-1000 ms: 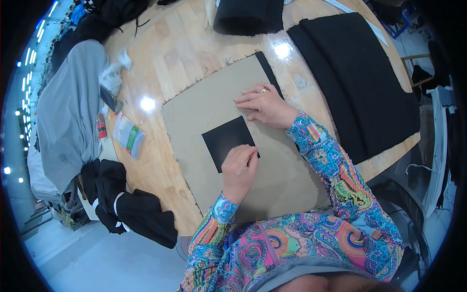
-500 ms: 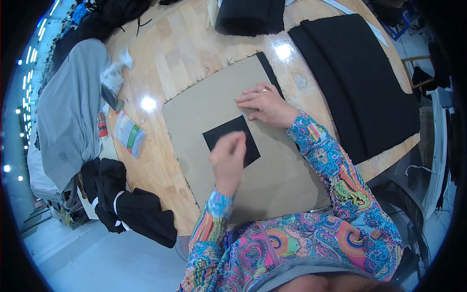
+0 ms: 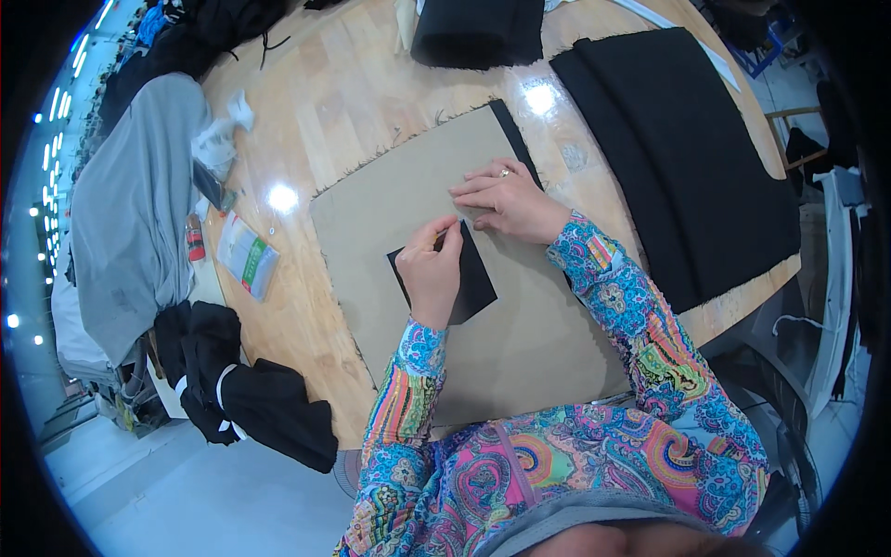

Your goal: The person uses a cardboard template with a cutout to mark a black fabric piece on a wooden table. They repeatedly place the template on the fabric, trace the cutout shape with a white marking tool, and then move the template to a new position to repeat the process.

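Observation:
A large beige sheet (image 3: 371,223) lies on the table, with frayed black fabric (image 3: 502,113) showing along its far edge. Near its middle is a black square (image 3: 478,283); whether it is a patch on top or an opening cannot be told. My left hand (image 3: 432,276) is over the square, thumb and forefinger pinched at its far corner. Whatever is in that pinch is too small to make out. My right hand (image 3: 513,202) rests on the sheet just beyond the square, fingers stretched out and lying flat, a ring on one finger.
Stacked black fabric (image 3: 677,167) covers the table's right side, and a folded black bundle (image 3: 478,32) sits at the far edge. To the left are a plastic packet (image 3: 248,257), a small red item (image 3: 195,239), grey cloth (image 3: 139,213) and black cloth (image 3: 264,408) overhanging the edge.
My left hand has moved a little farther away from me, from above the square's middle to its far corner. The right hand and the sheet have stayed in place.

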